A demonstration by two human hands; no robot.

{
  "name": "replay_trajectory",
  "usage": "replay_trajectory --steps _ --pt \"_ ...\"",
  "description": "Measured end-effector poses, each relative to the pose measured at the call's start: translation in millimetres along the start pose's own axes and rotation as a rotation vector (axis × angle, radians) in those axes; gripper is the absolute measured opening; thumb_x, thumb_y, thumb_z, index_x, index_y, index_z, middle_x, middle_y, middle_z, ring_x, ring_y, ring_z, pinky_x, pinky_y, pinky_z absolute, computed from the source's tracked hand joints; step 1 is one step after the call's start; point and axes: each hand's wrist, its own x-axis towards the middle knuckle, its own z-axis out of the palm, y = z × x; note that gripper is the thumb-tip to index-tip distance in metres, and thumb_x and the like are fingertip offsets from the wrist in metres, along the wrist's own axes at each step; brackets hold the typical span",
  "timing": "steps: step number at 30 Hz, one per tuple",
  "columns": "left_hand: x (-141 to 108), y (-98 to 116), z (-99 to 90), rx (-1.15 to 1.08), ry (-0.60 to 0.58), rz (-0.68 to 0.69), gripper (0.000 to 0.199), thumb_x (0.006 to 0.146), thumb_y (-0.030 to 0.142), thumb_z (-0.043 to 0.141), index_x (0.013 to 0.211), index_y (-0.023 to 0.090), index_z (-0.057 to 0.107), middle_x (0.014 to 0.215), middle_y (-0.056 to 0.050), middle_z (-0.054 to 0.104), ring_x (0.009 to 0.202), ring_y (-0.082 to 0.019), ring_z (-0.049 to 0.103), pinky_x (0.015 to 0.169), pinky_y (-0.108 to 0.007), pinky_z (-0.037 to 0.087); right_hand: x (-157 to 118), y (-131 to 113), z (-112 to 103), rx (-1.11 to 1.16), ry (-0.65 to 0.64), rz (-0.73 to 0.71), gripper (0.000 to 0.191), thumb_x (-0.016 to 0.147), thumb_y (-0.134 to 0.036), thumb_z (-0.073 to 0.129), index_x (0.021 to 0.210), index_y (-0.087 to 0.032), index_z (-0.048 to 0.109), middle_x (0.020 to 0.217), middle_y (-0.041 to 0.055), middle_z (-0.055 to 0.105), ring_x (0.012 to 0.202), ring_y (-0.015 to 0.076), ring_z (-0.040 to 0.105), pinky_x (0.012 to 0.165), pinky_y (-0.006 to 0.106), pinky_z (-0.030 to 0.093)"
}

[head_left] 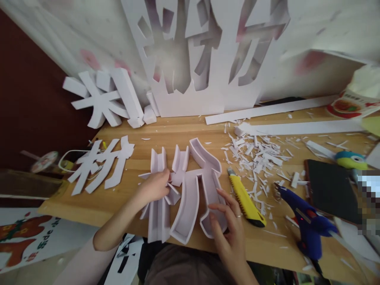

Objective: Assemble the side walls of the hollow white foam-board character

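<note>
A white foam character (190,206) with raised side walls lies open side up on the wooden table in front of me. My left hand (156,185) is closed over its left part, fingertips pressed together where the strokes cross. What those fingers pinch is hidden. My right hand (227,221) rests on the character's right stroke, with fingers bent and apart, touching its wall and inner face. A ring is on one finger. Just right of the character lies a yellow utility knife (246,200).
A blue hot glue gun (308,217) lies at the right, near a dark flat pad (331,190). White foam scraps (255,154) and long foam strips (285,105) spread behind. A flat cut character (101,164), a thick finished-looking one (102,99) and a cut-out sheet (190,101) stand or lie further off.
</note>
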Motion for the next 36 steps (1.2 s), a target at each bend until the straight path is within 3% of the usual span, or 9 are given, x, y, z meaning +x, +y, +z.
replay_trajectory --steps 7,12,16,20,23,27,31,36 --pt "-5.5 -0.3 -26.4 0.017 -0.077 0.027 0.024 0.094 0.033 0.064 0.111 0.016 0.065 0.11 -0.007 0.069 0.099 -0.022 0.067 0.089 -0.043 0.055 2.7 -2.5 1.3 -0.019 0.003 0.003 0.015 0.093 -0.022 0.055 0.104 -0.026 0.064 0.139 0.0081 0.052 0.131 0.0276 0.049 0.103 0.047 0.042" --pt "-8.9 -9.1 -24.3 -0.049 -0.087 0.058 0.031 0.086 0.031 0.063 0.115 0.019 0.064 0.106 -0.007 0.073 0.094 -0.024 0.068 0.076 -0.03 0.049 3.7 -2.6 0.9 -0.029 -0.005 -0.014 0.014 0.094 -0.022 0.056 0.104 -0.026 0.064 0.139 0.0061 0.052 0.131 0.025 0.048 0.104 0.043 0.039" --pt "-10.3 -16.4 -20.0 -0.085 -0.125 0.092 0.034 0.09 0.027 0.053 0.122 0.02 0.06 0.114 -0.006 0.073 0.098 -0.022 0.068 0.076 -0.026 0.047 4.8 -2.9 0.8 -0.035 -0.009 -0.016 0.013 0.094 -0.022 0.056 0.103 -0.025 0.064 0.139 0.0059 0.052 0.131 0.0254 0.048 0.104 0.044 0.038" --pt "-11.0 -22.2 -27.0 -0.088 -0.167 0.122 0.041 0.088 0.016 0.049 0.128 0.02 0.058 0.117 -0.006 0.073 0.095 -0.019 0.068 0.073 -0.024 0.046 5.6 -4.7 0.8 -0.046 -0.001 -0.004 0.012 0.094 -0.022 0.056 0.101 -0.025 0.065 0.137 0.0066 0.054 0.129 0.0263 0.05 0.103 0.045 0.038" --pt "-15.4 -29.0 -35.7 -0.092 -0.151 0.146 0.042 0.088 0.018 0.052 0.129 0.022 0.058 0.109 -0.003 0.074 0.091 -0.018 0.068 0.07 -0.023 0.045 5.8 -4.4 1.0 -0.053 0.005 -0.004 0.012 0.094 -0.023 0.056 0.101 -0.025 0.065 0.136 0.0067 0.054 0.127 0.0272 0.051 0.101 0.045 0.039" --pt "-24.1 -31.1 -39.4 -0.062 -0.055 0.147 0.037 0.083 0.013 0.053 0.117 0.021 0.065 0.098 -0.002 0.075 0.084 -0.02 0.068 0.068 -0.026 0.044 6.0 -3.0 1.8 -0.053 0.008 -0.008 0.011 0.093 -0.024 0.057 0.101 -0.024 0.065 0.137 0.0068 0.055 0.128 0.0269 0.051 0.101 0.044 0.039" --pt "-25.5 -19.9 -32.0 0.025 0.08 0.134 0.03 0.077 0.0 0.046 0.081 0.017 0.07 0.084 -0.007 0.073 0.084 -0.025 0.066 0.084 -0.039 0.041 5.9 -3.0 1.5 -0.056 -0.002 -0.018 0.011 0.093 -0.023 0.057 0.101 -0.024 0.065 0.137 0.007 0.054 0.129 0.0257 0.05 0.103 0.043 0.037" --pt "-19.9 -15.2 -23.6 0.031 0.1 0.164 0.03 0.076 -0.001 0.048 0.057 0.017 0.063 0.07 -0.007 0.071 0.076 -0.025 0.065 0.087 -0.044 0.039 5.8 -2.3 1.0 -0.05 -0.006 -0.014 0.011 0.094 -0.023 0.057 0.101 -0.025 0.065 0.137 0.0065 0.054 0.129 0.0242 0.049 0.103 0.042 0.036"
